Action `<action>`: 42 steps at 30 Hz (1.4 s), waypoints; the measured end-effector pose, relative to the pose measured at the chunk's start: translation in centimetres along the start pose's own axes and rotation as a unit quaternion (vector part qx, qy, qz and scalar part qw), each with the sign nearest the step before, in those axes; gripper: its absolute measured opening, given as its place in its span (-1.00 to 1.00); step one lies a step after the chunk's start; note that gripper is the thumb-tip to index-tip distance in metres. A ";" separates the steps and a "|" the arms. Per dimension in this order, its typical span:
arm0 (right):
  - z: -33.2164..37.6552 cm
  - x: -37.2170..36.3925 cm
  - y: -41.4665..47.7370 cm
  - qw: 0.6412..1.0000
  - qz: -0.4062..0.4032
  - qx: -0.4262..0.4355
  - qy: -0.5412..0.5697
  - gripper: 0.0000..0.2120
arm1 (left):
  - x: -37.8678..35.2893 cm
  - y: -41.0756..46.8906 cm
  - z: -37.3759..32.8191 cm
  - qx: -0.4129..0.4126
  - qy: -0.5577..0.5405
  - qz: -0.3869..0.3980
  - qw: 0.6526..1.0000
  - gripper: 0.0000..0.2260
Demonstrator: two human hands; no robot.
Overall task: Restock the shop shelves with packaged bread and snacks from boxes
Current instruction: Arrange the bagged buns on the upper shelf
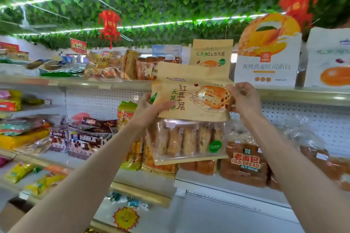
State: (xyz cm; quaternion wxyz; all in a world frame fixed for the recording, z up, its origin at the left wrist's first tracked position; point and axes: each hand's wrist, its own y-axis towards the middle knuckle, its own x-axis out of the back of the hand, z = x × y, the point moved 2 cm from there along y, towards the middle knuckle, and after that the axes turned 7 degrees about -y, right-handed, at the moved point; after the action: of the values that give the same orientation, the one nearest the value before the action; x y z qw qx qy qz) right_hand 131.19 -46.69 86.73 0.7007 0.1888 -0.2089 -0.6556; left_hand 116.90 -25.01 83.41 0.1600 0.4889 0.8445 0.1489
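Holding the tan paper bread bag with clear window (191, 113) up at the top shelf (94, 81), we pinch its paper sides with left hand (151, 108) and right hand (244, 98) (light, crushable, we judge).

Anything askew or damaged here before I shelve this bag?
Nothing looks spilled or torn. The kraft bread bag, gripped by the left hand and right hand, sits slightly tilted, unlike the matching bag upright on the top shelf behind it. The snack packs on the middle shelf at left lie jumbled, leaning on one another.
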 end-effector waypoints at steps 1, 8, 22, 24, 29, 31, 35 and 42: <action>0.2 -0.8 -0.6 1.000 -0.009 -0.001 -0.012 -0.91 | 0.6 0.5 0.2 -0.005 -0.013 -0.005 1.000 -0.16; 1.5 -7.7 -7.8 0.982 0.079 0.046 -0.163 -0.38 | 3.6 3.9 1.0 -0.002 -0.031 -0.012 0.999 -0.26; 3.0 -8.4 -8.1 0.984 0.131 -0.014 -0.119 0.12 | 1.5 3.3 -1.7 -0.027 -0.032 0.207 0.978 -0.49; 3.6 -8.2 -7.9 0.986 0.135 -0.005 -0.100 0.17 | 1.3 3.3 -1.7 -0.028 -0.023 0.227 0.973 -0.50; 4.1 -8.3 -7.0 0.980 0.161 -0.024 -0.113 0.32 | 1.1 3.2 -1.5 -0.036 0.006 0.264 0.964 -0.39; 4.1 -8.3 -6.7 0.984 0.144 -0.030 -0.104 0.36 | 1.0 3.2 -1.5 -0.041 0.014 0.272 0.961 -0.36; 4.3 -8.3 -6.6 0.995 0.077 0.009 -0.069 0.11 | 0.7 3.1 -1.3 -0.056 0.013 0.272 0.961 -0.45; 4.3 -8.1 -6.4 0.996 0.008 0.090 -0.027 -0.62 | 0.3 3.0 -0.8 -0.081 -0.021 0.259 0.962 -0.56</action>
State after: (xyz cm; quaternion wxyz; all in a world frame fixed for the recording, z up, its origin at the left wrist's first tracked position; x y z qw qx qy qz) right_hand 123.07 -39.00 86.50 0.6806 0.2312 -0.2872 -0.6332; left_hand 118.80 -23.41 85.38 0.1726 0.6793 0.6705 0.2431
